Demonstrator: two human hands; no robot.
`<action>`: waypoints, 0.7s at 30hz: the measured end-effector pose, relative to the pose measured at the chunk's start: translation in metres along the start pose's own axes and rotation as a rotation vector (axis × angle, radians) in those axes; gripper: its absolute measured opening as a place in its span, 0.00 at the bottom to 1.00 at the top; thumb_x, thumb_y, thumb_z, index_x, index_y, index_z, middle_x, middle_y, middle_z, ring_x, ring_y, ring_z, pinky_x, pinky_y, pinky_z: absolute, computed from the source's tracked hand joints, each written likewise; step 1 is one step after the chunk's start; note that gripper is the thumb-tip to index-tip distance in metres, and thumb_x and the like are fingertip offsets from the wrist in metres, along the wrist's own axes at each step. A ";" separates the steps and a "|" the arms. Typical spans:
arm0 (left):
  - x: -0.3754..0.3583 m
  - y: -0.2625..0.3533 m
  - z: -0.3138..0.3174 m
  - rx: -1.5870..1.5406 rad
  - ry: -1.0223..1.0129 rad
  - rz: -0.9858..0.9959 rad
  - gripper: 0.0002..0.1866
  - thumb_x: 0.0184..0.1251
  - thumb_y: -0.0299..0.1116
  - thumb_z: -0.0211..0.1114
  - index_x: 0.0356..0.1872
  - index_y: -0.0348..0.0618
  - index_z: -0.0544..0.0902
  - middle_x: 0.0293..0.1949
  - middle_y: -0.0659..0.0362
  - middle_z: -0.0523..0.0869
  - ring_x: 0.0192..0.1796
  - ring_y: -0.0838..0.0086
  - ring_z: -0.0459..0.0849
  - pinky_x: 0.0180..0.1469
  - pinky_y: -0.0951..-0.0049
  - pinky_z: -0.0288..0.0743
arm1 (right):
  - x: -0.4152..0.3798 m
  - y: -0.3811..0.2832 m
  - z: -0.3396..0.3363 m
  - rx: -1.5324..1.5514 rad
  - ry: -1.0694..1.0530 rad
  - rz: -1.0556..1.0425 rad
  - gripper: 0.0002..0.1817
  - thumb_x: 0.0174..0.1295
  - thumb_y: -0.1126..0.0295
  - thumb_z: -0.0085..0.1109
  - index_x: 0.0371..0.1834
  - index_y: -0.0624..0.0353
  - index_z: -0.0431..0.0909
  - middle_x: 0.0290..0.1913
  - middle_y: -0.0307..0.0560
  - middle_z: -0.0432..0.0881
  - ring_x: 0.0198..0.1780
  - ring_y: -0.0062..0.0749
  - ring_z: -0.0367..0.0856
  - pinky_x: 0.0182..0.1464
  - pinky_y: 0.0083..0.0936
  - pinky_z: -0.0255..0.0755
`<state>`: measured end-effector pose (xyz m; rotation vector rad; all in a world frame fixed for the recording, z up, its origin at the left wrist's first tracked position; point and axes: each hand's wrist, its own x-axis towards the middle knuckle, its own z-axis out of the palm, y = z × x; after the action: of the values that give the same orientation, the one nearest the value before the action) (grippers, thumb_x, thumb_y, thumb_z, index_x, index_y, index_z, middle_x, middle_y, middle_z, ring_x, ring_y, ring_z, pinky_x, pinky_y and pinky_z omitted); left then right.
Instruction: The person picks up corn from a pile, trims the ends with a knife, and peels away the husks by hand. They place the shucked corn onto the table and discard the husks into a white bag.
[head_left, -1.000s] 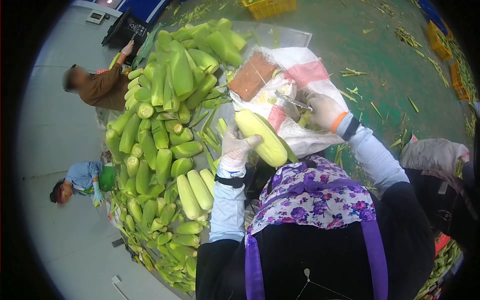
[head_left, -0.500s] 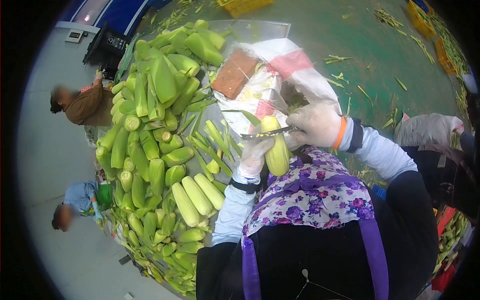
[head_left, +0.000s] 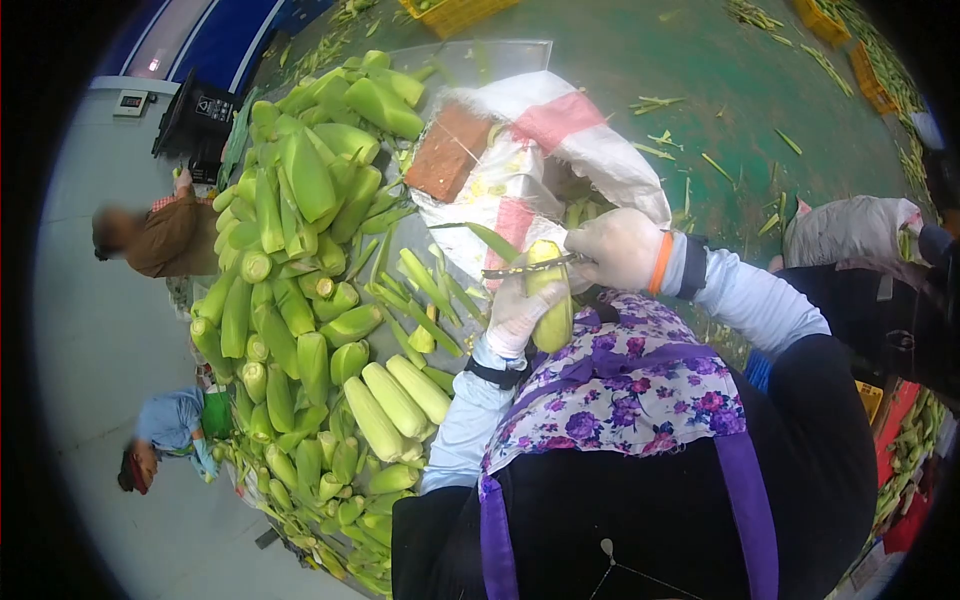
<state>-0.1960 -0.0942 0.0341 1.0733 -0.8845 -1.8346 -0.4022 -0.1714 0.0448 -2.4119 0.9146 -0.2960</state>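
No words or numbers legible. Two candidates, both around 10 o'clock in the head view. Black box (head_left: 182, 120): white print (head_left: 213, 108) on its face, with what looks like a triangular symbol and smaller marks under it; too small and blurred to make out. Pale unit (head_left: 130, 103), just beside the box on its 9 o'clock side: small display (head_left: 130, 100), any digits on it too small to read.
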 end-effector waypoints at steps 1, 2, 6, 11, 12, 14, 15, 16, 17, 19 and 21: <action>0.001 0.004 0.004 0.028 -0.049 0.000 0.22 0.66 0.26 0.70 0.60 0.34 0.76 0.50 0.56 0.86 0.51 0.72 0.84 0.57 0.73 0.77 | 0.000 0.001 0.000 0.001 -0.002 0.008 0.15 0.57 0.55 0.63 0.31 0.58 0.79 0.25 0.54 0.81 0.31 0.52 0.84 0.38 0.47 0.76; 0.004 0.004 0.006 0.083 -0.049 0.004 0.21 0.65 0.26 0.70 0.58 0.35 0.78 0.49 0.57 0.86 0.50 0.73 0.84 0.56 0.74 0.78 | 0.000 0.000 0.000 0.003 -0.006 0.017 0.15 0.57 0.55 0.63 0.31 0.58 0.79 0.25 0.54 0.81 0.31 0.52 0.84 0.38 0.46 0.76; 0.013 -0.006 0.011 0.204 0.038 0.031 0.17 0.63 0.27 0.74 0.52 0.36 0.82 0.45 0.59 0.87 0.47 0.77 0.84 0.51 0.76 0.78 | -0.004 0.002 0.005 -0.003 -0.003 0.031 0.15 0.58 0.56 0.62 0.31 0.57 0.78 0.25 0.53 0.81 0.31 0.51 0.84 0.37 0.46 0.76; 0.022 -0.016 0.017 0.232 0.105 0.020 0.16 0.61 0.29 0.76 0.48 0.37 0.84 0.43 0.60 0.87 0.44 0.79 0.84 0.48 0.77 0.78 | -0.009 0.014 0.005 -0.019 0.015 0.008 0.14 0.58 0.57 0.62 0.32 0.57 0.78 0.25 0.52 0.81 0.30 0.51 0.84 0.36 0.45 0.77; 0.024 -0.015 0.020 0.219 0.102 0.036 0.16 0.61 0.29 0.77 0.48 0.37 0.84 0.43 0.61 0.87 0.44 0.79 0.84 0.47 0.77 0.79 | -0.010 0.017 0.004 -0.016 0.022 0.003 0.14 0.58 0.57 0.62 0.32 0.57 0.78 0.25 0.52 0.81 0.30 0.51 0.84 0.36 0.45 0.77; 0.026 -0.014 0.028 0.210 0.107 0.053 0.16 0.61 0.29 0.76 0.49 0.37 0.84 0.43 0.61 0.87 0.44 0.79 0.84 0.47 0.77 0.79 | -0.014 0.017 -0.001 -0.017 0.002 0.030 0.13 0.58 0.58 0.61 0.32 0.57 0.78 0.25 0.51 0.82 0.30 0.50 0.84 0.36 0.45 0.77; 0.027 -0.015 0.031 0.215 0.119 0.054 0.16 0.61 0.28 0.76 0.49 0.37 0.84 0.43 0.61 0.87 0.44 0.79 0.84 0.47 0.77 0.79 | -0.015 0.017 -0.002 -0.017 -0.009 0.042 0.13 0.58 0.58 0.61 0.32 0.57 0.78 0.25 0.51 0.82 0.31 0.50 0.84 0.36 0.45 0.77; 0.028 -0.016 0.033 0.220 0.131 0.055 0.16 0.61 0.28 0.76 0.49 0.37 0.84 0.43 0.61 0.87 0.44 0.79 0.84 0.47 0.77 0.79 | -0.016 0.019 -0.003 -0.025 -0.005 0.041 0.13 0.59 0.58 0.61 0.33 0.57 0.79 0.26 0.51 0.82 0.31 0.50 0.84 0.36 0.45 0.77; 0.031 -0.017 0.033 0.200 0.121 0.062 0.16 0.61 0.27 0.76 0.49 0.37 0.84 0.43 0.61 0.87 0.44 0.79 0.84 0.48 0.77 0.79 | -0.015 0.023 0.000 -0.030 0.000 0.036 0.13 0.59 0.58 0.60 0.33 0.57 0.79 0.26 0.52 0.82 0.31 0.50 0.84 0.36 0.44 0.77; 0.034 -0.014 0.038 0.155 0.095 0.076 0.16 0.61 0.26 0.75 0.49 0.36 0.84 0.44 0.60 0.87 0.44 0.78 0.84 0.48 0.77 0.79 | -0.017 0.026 0.000 -0.040 0.004 0.042 0.13 0.59 0.58 0.60 0.34 0.57 0.79 0.26 0.52 0.82 0.32 0.50 0.85 0.37 0.44 0.77; 0.034 -0.013 0.041 0.173 0.095 0.078 0.16 0.62 0.25 0.74 0.49 0.36 0.83 0.44 0.60 0.87 0.45 0.78 0.84 0.49 0.77 0.79 | -0.019 0.028 -0.001 -0.044 0.004 0.055 0.14 0.59 0.57 0.60 0.35 0.58 0.79 0.26 0.52 0.82 0.32 0.51 0.85 0.38 0.45 0.77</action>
<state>-0.2478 -0.1126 0.0276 1.2049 -1.0288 -1.6522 -0.4320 -0.1764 0.0296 -2.4223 0.9966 -0.2627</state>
